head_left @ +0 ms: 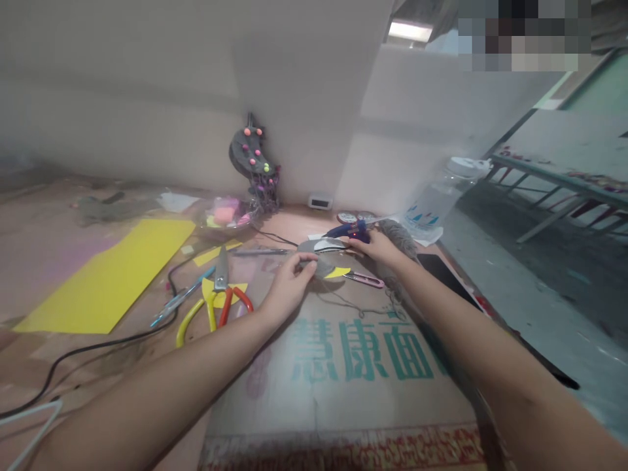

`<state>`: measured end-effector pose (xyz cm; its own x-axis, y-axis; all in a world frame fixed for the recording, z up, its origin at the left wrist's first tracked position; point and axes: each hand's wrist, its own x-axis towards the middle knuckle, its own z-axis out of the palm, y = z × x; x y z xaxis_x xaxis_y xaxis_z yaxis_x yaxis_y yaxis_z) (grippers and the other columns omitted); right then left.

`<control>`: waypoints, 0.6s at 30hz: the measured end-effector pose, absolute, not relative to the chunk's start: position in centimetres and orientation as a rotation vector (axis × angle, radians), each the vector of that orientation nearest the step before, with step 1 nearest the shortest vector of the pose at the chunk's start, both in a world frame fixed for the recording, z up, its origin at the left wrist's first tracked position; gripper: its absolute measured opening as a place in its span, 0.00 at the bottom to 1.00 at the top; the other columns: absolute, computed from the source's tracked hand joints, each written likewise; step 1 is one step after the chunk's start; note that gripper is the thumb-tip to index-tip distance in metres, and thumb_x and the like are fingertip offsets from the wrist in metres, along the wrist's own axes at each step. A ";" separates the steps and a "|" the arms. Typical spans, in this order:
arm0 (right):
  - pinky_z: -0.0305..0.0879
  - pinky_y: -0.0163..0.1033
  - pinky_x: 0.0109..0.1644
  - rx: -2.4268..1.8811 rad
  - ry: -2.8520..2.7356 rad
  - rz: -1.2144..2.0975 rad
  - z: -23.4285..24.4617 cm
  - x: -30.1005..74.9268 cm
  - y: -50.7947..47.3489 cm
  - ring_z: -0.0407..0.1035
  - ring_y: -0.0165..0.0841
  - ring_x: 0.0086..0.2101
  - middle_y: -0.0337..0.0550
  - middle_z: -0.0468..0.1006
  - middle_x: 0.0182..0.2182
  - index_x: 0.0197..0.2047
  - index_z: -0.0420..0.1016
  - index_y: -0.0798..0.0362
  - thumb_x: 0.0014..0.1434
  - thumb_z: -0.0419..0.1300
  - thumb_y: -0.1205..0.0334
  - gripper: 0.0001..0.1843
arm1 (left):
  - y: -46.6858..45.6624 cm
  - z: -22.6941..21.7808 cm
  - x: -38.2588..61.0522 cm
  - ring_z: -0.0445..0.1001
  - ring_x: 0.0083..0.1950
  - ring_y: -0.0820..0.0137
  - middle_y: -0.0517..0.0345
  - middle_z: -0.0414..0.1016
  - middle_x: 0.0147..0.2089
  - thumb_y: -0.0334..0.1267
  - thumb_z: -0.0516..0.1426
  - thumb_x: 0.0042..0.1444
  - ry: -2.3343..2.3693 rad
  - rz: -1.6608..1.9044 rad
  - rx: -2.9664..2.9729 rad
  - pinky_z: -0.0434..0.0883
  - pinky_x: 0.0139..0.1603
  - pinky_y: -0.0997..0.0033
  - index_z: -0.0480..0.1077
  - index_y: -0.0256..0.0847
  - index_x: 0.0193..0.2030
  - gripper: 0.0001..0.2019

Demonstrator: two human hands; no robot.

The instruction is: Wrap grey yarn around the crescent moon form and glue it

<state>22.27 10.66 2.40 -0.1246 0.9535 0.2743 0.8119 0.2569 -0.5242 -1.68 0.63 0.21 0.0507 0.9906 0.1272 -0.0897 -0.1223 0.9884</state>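
My left hand (294, 278) pinches a small grey piece (322, 267) with a yellow strip (339, 272) at its lower edge. Just beyond it is another rounded grey piece (308, 246) with white on top (330, 244). My right hand (375, 247) has its fingers closed at that piece's right end, right by a dark blue glue gun (349, 229). Whether those fingers grip the piece or the gun is unclear. A pink utility knife (366, 280) lies just right of the left hand's piece.
Scissors (222, 278) with yellow and red handles, a yellow sheet (118, 275) and a black cord (103, 343) lie left. A grey moon-shaped craft (245, 154) with coloured balls stands against the wall. Grey yarn (400, 237) and a clear bottle (434, 199) are at right.
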 end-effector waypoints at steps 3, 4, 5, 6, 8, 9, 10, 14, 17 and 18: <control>0.65 0.49 0.52 -1.575 -1.935 0.255 3.0 23.0 8.7 0.72 0.46 0.48 0.57 0.78 0.47 0.49 0.74 0.57 0.57 0.60 0.50 0.22 | 0.5 0.5 -1.7 0.70 0.34 0.73 0.59 0.72 0.38 0.42 0.57 0.56 1.047 1.321 1.293 0.68 0.38 0.73 0.70 0.38 0.40 0.10; 0.64 0.51 0.54 -1.566 -1.908 0.222 3.2 23.1 7.7 0.70 0.47 0.50 0.57 0.76 0.49 0.51 0.73 0.56 0.58 0.58 0.51 0.22 | 0.4 0.5 -1.6 0.70 0.35 0.73 0.59 0.72 0.38 0.41 0.56 0.56 1.044 1.323 1.295 0.68 0.39 0.73 0.69 0.38 0.40 0.09; 0.62 0.52 0.56 -1.555 -1.885 0.194 3.4 23.0 6.6 0.69 0.47 0.52 0.56 0.75 0.51 0.52 0.72 0.55 0.60 0.57 0.52 0.21 | 0.3 0.6 -1.6 0.70 0.35 0.73 0.59 0.72 0.37 0.40 0.56 0.56 1.041 1.320 1.297 0.67 0.39 0.73 0.69 0.38 0.40 0.09; 0.63 0.53 0.56 -1.541 -1.870 0.181 3.6 22.9 5.3 0.69 0.46 0.51 0.54 0.75 0.50 0.52 0.71 0.53 0.61 0.55 0.53 0.19 | 0.3 0.5 -1.6 0.70 0.35 0.73 0.59 0.71 0.37 0.38 0.56 0.55 1.039 1.313 1.301 0.67 0.40 0.73 0.69 0.38 0.41 0.08; 0.65 0.53 0.54 -1.475 -1.858 0.197 3.9 22.1 2.6 0.72 0.45 0.47 0.51 0.78 0.44 0.44 0.74 0.51 0.61 0.54 0.52 0.14 | 0.3 0.3 -1.6 0.70 0.36 0.73 0.59 0.71 0.36 0.33 0.55 0.53 1.035 1.301 1.324 0.66 0.39 0.74 0.67 0.38 0.43 0.10; 0.66 0.52 0.53 -1.462 -1.893 0.261 3.8 21.5 1.3 0.72 0.45 0.46 0.50 0.79 0.42 0.42 0.74 0.50 0.61 0.55 0.52 0.13 | 0.3 0.1 -1.5 0.70 0.37 0.72 0.59 0.71 0.37 0.31 0.55 0.52 1.033 1.295 1.347 0.66 0.39 0.74 0.67 0.38 0.44 0.12; 0.68 0.51 0.50 -1.445 -1.929 0.365 3.7 20.8 0.1 0.73 0.44 0.43 0.50 0.79 0.40 0.40 0.75 0.50 0.61 0.55 0.53 0.12 | 0.3 -0.2 -1.5 0.70 0.38 0.72 0.59 0.71 0.37 0.30 0.55 0.51 1.035 1.289 1.378 0.66 0.39 0.74 0.66 0.38 0.46 0.13; 0.68 0.48 0.50 -1.335 -2.067 0.660 2.5 18.0 -2.8 0.73 0.41 0.45 0.49 0.79 0.46 0.49 0.74 0.52 0.57 0.61 0.55 0.18 | 0.2 -1.0 -1.4 0.71 0.40 0.70 0.58 0.71 0.39 0.30 0.56 0.51 1.086 1.278 1.527 0.67 0.43 0.70 0.65 0.40 0.49 0.17; 0.67 0.43 0.49 -1.267 -2.132 0.639 1.9 16.7 -3.5 0.73 0.37 0.43 0.47 0.79 0.44 0.49 0.73 0.53 0.58 0.60 0.59 0.16 | -0.2 -0.7 -1.5 0.71 0.43 0.70 0.57 0.72 0.44 0.32 0.57 0.53 1.110 1.262 1.631 0.67 0.48 0.68 0.65 0.41 0.49 0.15; 0.67 0.41 0.47 -1.258 -2.134 0.625 1.9 16.6 -3.6 0.73 0.36 0.40 0.45 0.80 0.41 0.46 0.75 0.53 0.61 0.58 0.60 0.12 | -0.3 -0.5 -1.5 0.71 0.43 0.70 0.57 0.72 0.45 0.33 0.57 0.53 1.117 1.248 1.661 0.67 0.48 0.68 0.65 0.41 0.49 0.15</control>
<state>16.61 -3.60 1.88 -0.3886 0.8891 0.2416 0.6182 0.4461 -0.6471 -1.53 -0.31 -0.53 0.1386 0.9431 0.3023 0.1967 -0.3253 0.9249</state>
